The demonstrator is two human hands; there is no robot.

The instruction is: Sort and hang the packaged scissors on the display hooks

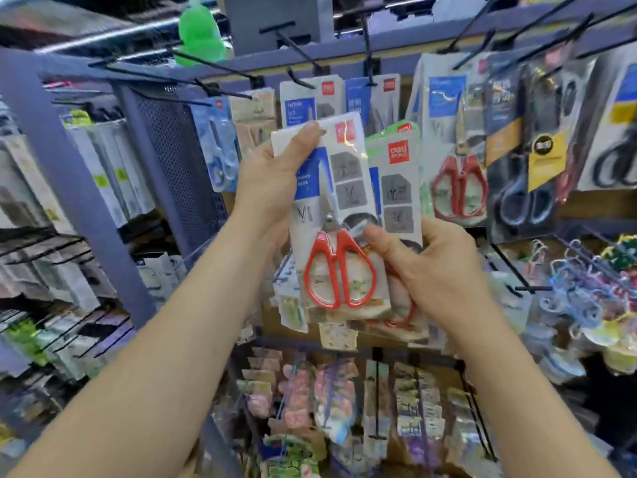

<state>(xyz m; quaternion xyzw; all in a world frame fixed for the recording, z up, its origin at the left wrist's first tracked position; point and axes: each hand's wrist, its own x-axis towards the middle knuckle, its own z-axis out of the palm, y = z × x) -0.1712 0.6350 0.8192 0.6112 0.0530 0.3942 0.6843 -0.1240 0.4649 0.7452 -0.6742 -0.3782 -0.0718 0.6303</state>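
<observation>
A pack of red-handled scissors in clear wrap with a white and blue card is held upright in front of the display. My left hand grips its upper left edge, thumb near the top. My right hand holds the lower part of a stack of packs, thumb on the front pack; a green-edged pack sits behind it. Black display hooks stick out of the rail above. Hanging there are white and blue packs, a red-handled pack and black-handled packs.
A perforated dark panel divides this bay from shelves of packaged goods on the left. A green plastic item sits on top. Colourful clips hang at the right; small packets fill the hooks below.
</observation>
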